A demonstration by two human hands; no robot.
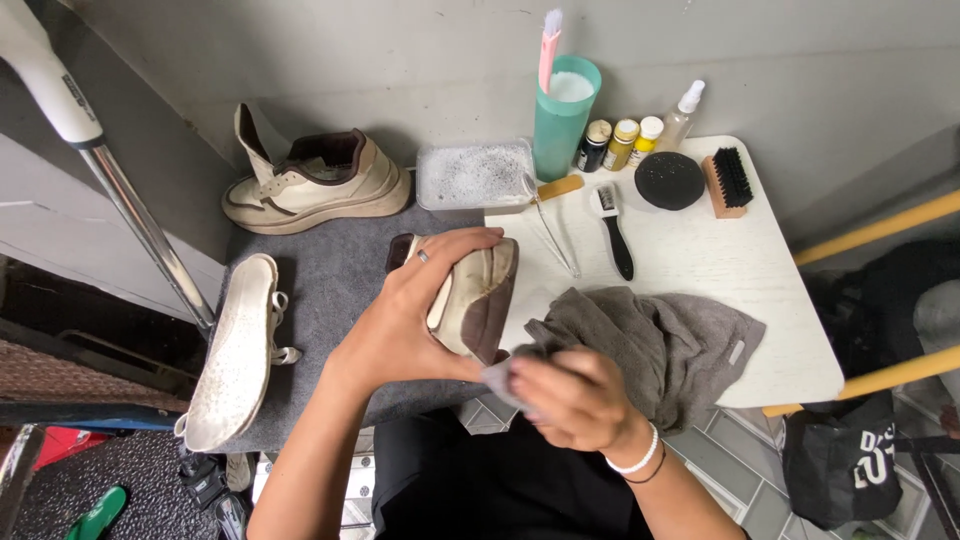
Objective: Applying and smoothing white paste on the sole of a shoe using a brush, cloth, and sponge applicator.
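2 bare hands work over a cream and brown sneaker (475,298), which is held off the surface just in front of the person's chest, above the near edge of the grey mat (330,290). The left hand (410,315) reaches up from the lower left with the forearm angled toward the shoe; its fingers wrap over the top of the sneaker and the thumb runs beneath it, so the grip is clamped firmly on the shoe. A ring shows on 1 finger. The right hand (572,398) comes in from the lower right with the wrist bent inward, wearing a white band and a dark band. Its fingers are curled tight on a bunched corner of the grey towel (660,345) and pressed against the brown end of the sneaker; the hand is blurred.

Right of the sneaker, the rest of the towel lies crumpled on the white table (750,270). Beyond the sneaker stands a second sneaker (315,185), and left of it a white insole (232,355) lies on the mat. Further behind sit a clear tray of foam (472,175) and a teal cup (562,115).
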